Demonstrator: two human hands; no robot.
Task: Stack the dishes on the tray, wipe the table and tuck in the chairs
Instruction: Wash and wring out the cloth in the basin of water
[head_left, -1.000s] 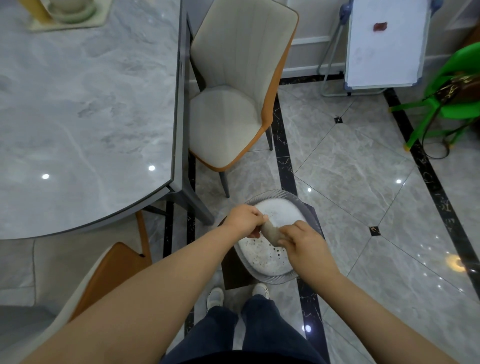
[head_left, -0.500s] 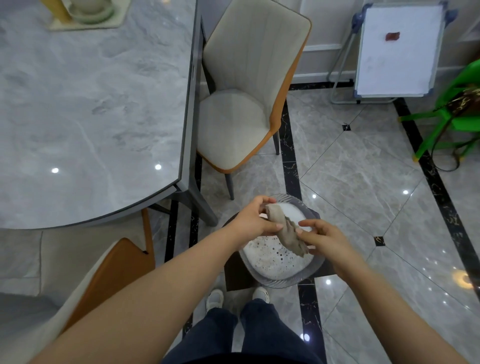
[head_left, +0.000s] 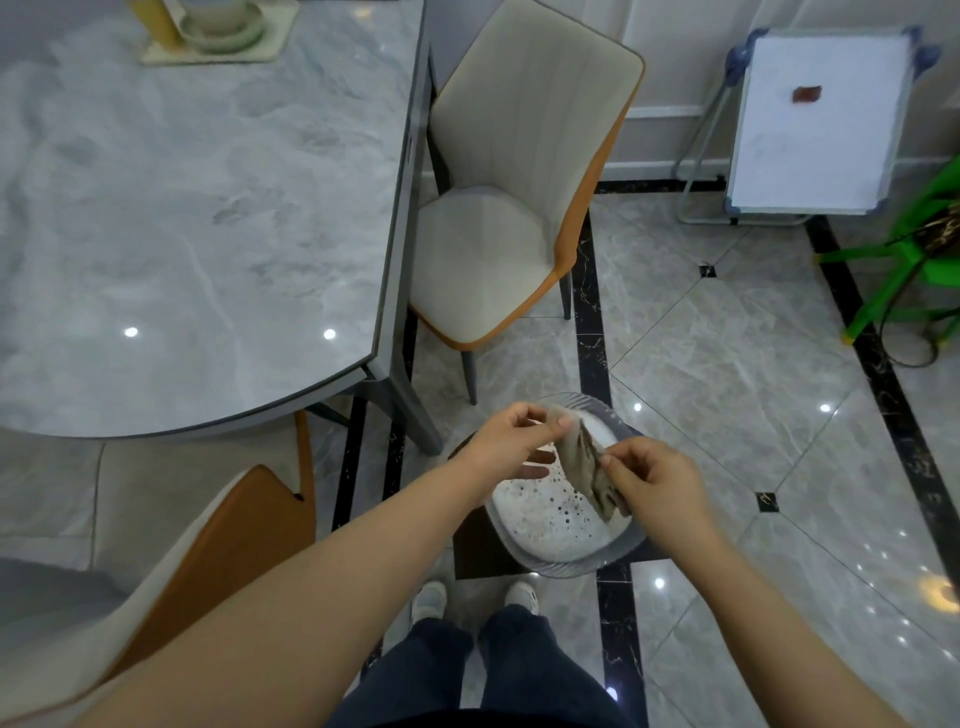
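Note:
A small grey-brown cloth (head_left: 587, 467) hangs stretched between my two hands. My left hand (head_left: 511, 441) pinches its upper corner and my right hand (head_left: 654, 480) pinches its lower right edge. Both hands are over a clear basin (head_left: 582, 558) on the floor, which holds frothy white water. The grey marble table (head_left: 182, 234) fills the left of the view. At its far edge a cream tray (head_left: 218, 49) carries stacked pale green dishes (head_left: 221, 26). One cream and orange chair (head_left: 498, 208) stands pulled out at the table's right side. Another chair (head_left: 208, 561) is at lower left.
The basin rests on a dark low stool (head_left: 475, 551) just in front of my shoes (head_left: 428, 600). A whiteboard on a stand (head_left: 815, 119) leans at the back wall. A green plastic chair (head_left: 914, 260) stands at the right edge. Glossy tiled floor spreads to the right.
The cloth was bunched between my hands over the basin. My hands have drawn apart and the cloth is now spread open between them.

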